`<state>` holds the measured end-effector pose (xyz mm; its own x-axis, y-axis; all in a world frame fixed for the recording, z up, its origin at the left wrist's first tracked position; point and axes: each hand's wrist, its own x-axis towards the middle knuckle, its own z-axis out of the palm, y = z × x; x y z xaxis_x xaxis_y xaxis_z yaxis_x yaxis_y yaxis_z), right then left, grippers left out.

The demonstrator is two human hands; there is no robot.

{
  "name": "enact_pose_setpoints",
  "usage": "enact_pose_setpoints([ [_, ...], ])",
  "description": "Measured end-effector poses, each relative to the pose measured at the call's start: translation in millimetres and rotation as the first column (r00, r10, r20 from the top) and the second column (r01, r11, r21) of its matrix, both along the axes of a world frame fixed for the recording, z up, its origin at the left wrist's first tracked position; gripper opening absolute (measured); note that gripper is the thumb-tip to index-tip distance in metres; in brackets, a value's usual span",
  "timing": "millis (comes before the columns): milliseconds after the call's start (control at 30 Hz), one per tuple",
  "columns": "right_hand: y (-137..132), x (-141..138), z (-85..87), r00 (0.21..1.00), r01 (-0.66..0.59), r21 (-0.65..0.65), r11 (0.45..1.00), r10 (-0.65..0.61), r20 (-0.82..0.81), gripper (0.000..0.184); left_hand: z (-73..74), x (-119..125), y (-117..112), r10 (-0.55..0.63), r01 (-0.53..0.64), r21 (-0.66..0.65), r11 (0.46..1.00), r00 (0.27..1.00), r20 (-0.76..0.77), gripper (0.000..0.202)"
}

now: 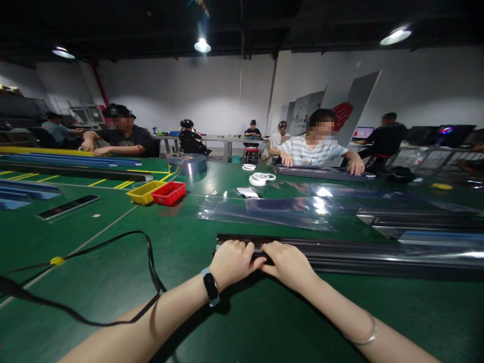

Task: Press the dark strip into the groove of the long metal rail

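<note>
The left grip and the right grip sit side by side, both pinching a long black strip near its left end, fingers bent over the top and thumbs pointing at each other along the near edge. The strip lies on the green desk, its end just left of the left grip and its length running off far to the right of the right grip.

Most in the way is a black strap, which loops left of the left grip and crosses the left forearm; a yellow tie is fixed on it. Just beyond both grips, shiny clear film covers the desk, with white tape rolls behind it. Right of the right grip, more dark strips lie close behind the held one.

Beyond and left of the left grip stand a red tray and a yellow tray, touching, with a clear roll behind them. Farther left lie a phone and blue strips. Across from the grips, a co-worker's hands rest at another dark strip.
</note>
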<state>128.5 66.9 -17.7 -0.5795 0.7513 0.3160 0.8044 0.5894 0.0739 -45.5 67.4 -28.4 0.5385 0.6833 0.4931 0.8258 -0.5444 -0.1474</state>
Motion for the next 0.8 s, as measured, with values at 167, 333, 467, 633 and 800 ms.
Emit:
enact_pose_setpoints([
  [167,-0.5,0.4,2.5,1.000,-0.003,-0.032,0.999,0.003,0.005,0.019,-0.8,-0.9,-0.8,-0.015,0.015,0.000,1.000,1.000,0.014,0.041],
  [333,-0.8,0.6,2.0,1.000,0.007,-0.036,0.999,-0.007,-0.006,0.019,-1.7,-1.6,0.1,-0.027,0.027,-0.003,1.000,0.999,0.028,0.043],
  [467,-1.5,-0.3,-0.9,1.000,0.013,0.009,1.000,-0.013,-0.020,0.016,-1.6,-0.9,-0.5,-0.013,0.013,-0.015,1.000,0.999,0.033,0.044],
  [633,-1.4,-0.7,-1.6,0.999,0.026,-0.016,1.000,-0.027,-0.022,0.019,-0.5,-0.4,-1.4,-0.012,0.012,-0.020,1.000,1.000,0.027,0.043],
  [800,-0.4,-0.5,1.2,0.999,0.033,-0.061,0.998,-0.033,-0.006,0.020,0.4,-1.2,-0.3,-0.027,0.028,-0.047,0.998,0.999,0.028,0.043],
])
